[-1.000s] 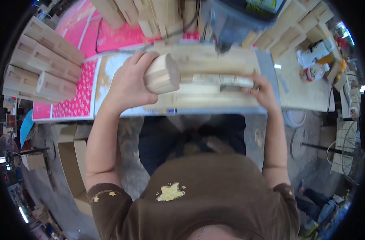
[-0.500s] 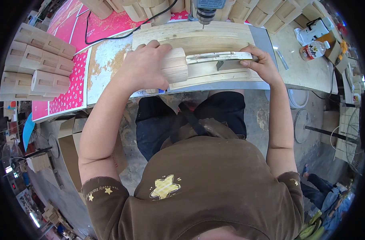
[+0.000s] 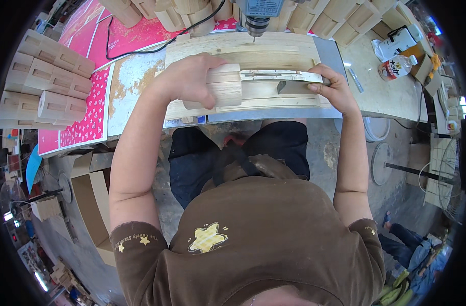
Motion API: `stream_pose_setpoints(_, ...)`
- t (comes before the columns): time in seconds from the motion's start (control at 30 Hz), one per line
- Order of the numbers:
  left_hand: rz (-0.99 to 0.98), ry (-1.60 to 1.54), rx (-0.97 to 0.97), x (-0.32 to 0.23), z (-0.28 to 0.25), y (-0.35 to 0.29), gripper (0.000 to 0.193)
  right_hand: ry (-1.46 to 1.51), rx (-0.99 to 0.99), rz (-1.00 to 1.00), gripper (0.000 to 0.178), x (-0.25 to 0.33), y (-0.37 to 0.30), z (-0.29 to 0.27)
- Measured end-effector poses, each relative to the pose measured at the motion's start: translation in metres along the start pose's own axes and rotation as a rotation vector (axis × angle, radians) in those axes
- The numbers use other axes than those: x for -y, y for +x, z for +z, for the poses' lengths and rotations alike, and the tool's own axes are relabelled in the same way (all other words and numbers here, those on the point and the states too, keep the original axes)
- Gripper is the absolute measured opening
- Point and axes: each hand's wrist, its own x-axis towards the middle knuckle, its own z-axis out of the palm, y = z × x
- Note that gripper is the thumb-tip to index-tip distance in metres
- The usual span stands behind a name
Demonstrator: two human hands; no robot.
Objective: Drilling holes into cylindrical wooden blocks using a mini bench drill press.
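Note:
My left hand (image 3: 193,80) is wrapped over a pale rounded wooden block (image 3: 227,93), which lies on the wooden board (image 3: 289,51). Between thumb and fingers, my right hand (image 3: 335,87) grips the right end of a long narrow bar (image 3: 281,76) with a worn, whitish upper face. The bar's left end meets the right side of the block. A dark flat metal piece (image 3: 289,87) shows just below the bar. Behind the block and bar, a drill's chuck (image 3: 257,25) with a thin bit points down, apart from both. The block's left part is hidden under my hand.
Stacked wooden blocks (image 3: 57,76) stand at the left, with more along the back. A black cable (image 3: 136,51) curves over the pink sheet. At the right are a marker-like stick (image 3: 356,80), a bottle (image 3: 397,67) and a white container (image 3: 400,42). Below left is an open cardboard box (image 3: 97,199).
My left hand has shifted slightly, showing more of the block's lower left. The bar is still against the block in my right hand. The whole view has shifted a little.

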Motion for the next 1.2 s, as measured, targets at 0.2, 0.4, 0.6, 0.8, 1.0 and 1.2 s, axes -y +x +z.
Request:
stream_pose_setpoints(0.2,0.231,-0.087,-0.227,-0.004,0.030,0.016,0.084,-0.020,-0.007,0.012,0.023,0.005,0.009,0.008)
stream_pose_setpoints(0.4,0.057,-0.356,-0.914,-0.025,0.095,0.000,0.088,-0.233,-0.288,-0.054,0.031,-0.006,-0.001,0.019)
stream_pose_setpoints(0.6,-0.050,-0.287,-1.024,-0.011,0.136,0.008,0.070,-0.294,-0.403,-0.089,0.037,-0.015,0.013,0.021)
stream_pose_setpoints(0.8,-0.158,-0.047,-0.993,0.009,0.120,0.024,0.074,-0.752,-0.436,-0.061,0.043,0.002,0.053,0.030)
stream_pose_setpoints(1.0,-0.044,-0.073,-0.960,0.031,0.118,0.024,0.069,-0.281,-0.411,-0.068,0.043,-0.009,0.057,0.038)
stream_pose_setpoints(1.2,-0.056,-0.063,-0.917,0.033,0.115,0.016,0.063,-0.485,-0.273,-0.096,0.035,0.046,0.062,-0.011)
